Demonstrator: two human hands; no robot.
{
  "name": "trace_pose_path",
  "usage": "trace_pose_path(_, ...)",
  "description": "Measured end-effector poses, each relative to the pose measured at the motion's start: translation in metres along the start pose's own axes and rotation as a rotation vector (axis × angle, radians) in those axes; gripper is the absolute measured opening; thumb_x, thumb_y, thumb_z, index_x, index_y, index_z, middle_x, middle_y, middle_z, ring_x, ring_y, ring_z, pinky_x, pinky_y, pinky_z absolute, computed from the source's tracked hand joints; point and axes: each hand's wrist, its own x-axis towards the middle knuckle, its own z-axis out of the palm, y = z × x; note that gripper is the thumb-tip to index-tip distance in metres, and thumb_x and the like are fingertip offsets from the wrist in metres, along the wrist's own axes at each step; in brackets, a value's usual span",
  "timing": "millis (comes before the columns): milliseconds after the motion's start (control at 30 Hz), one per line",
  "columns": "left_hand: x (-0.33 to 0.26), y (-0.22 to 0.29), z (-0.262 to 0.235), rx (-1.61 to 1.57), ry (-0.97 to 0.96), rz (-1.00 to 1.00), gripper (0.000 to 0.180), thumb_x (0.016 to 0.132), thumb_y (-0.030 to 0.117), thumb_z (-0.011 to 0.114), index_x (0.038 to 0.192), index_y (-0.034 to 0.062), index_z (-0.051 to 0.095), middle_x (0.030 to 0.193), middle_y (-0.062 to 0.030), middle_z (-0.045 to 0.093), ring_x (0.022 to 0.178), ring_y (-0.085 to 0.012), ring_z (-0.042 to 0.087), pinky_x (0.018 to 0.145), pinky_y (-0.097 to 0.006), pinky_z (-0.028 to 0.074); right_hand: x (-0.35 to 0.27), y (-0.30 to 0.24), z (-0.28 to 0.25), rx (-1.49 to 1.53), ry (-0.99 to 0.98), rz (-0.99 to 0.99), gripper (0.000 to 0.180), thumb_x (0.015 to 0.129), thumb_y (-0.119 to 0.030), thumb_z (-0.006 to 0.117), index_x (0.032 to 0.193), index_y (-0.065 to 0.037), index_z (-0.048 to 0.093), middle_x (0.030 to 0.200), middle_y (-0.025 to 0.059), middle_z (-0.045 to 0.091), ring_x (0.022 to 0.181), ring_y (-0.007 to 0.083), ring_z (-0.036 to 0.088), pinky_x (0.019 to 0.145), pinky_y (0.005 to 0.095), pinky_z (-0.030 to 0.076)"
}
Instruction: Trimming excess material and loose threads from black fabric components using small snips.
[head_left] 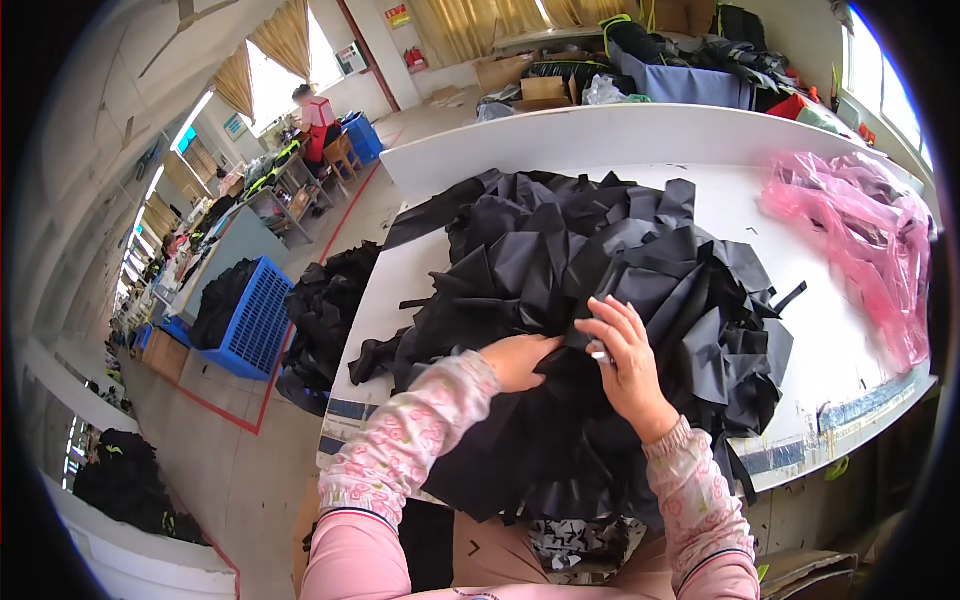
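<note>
A big heap of black fabric pieces covers the middle of a white table. My left hand is pushed into the near side of the heap, its fingers partly hidden under a fold of cloth. My right hand rests on top of the heap beside it, fingers spread and pinching a black piece; a small white object shows under its fingers. Both forearms wear pink patterned sleeves. More black fabric hangs over the table's near edge onto my lap.
A crumpled pink plastic bag lies at the table's right end. On the floor to the left are a pile of black cloth and a blue plastic crate. A person sits far back at the left. Boxes and bags crowd the back tables.
</note>
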Motion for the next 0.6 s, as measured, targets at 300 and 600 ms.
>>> trace_pose_path(300, -0.02, -0.24, -0.087, -0.348, 0.783, -0.596, 0.021, 0.091, 0.02, 0.064, 0.106, 0.0052, 0.065, 0.087, -0.0037, 0.066, 0.077, -0.0126, 0.062, 0.071, -0.027, 0.049, -0.037, 0.062, 0.046, -0.018, -0.047, 0.116, 0.043, 0.069, 0.01, 0.057, 0.108, -0.007, 0.065, 0.122, 0.0079, 0.063, 0.119, 0.0348, 0.054, 0.11, 0.0526, 0.03)
trace_pose_path(600, 0.0, -0.439, -0.024, 0.443, 0.37, -0.935, 0.061, 0.087, 0.023, 0.064, 0.141, 0.026, 0.035, 0.155, -0.0058, 0.027, 0.141, -0.0316, 0.028, 0.107, -0.066, 0.023, -0.039, 0.074, 0.04, -0.051, -0.196, 0.239, 0.034, 0.074, -0.003, 0.067, 0.107, -0.009, 0.067, 0.122, 0.008, 0.064, 0.117, 0.0326, 0.055, 0.11, 0.0497, 0.029)
